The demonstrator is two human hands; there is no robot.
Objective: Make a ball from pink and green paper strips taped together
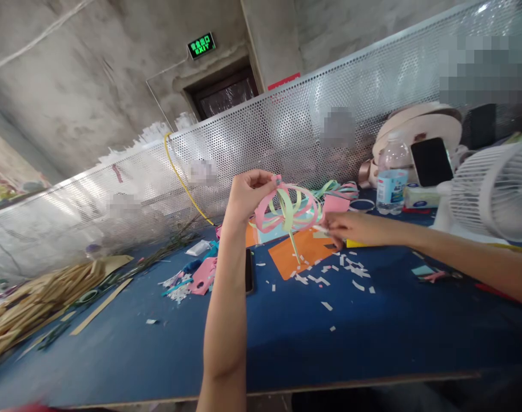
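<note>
My left hand is raised above the table, its thumb and fingers pinched on the top of a paper-strip ornament. Pink and pale green strips curve round in loops, and one green strip hangs down below them. Close to the ornament's right side is my right hand, fingers closed over the orange paper. A small whitish piece shows at its fingertips, too blurred to name. White paper scraps lie scattered over and in front of the orange sheet. Behind stands a pink paper piece.
A white fan, a water bottle and an upright phone stand at the right. Leftward lie pink cut paper and tan strips. A perforated metal screen runs along the back of the blue table.
</note>
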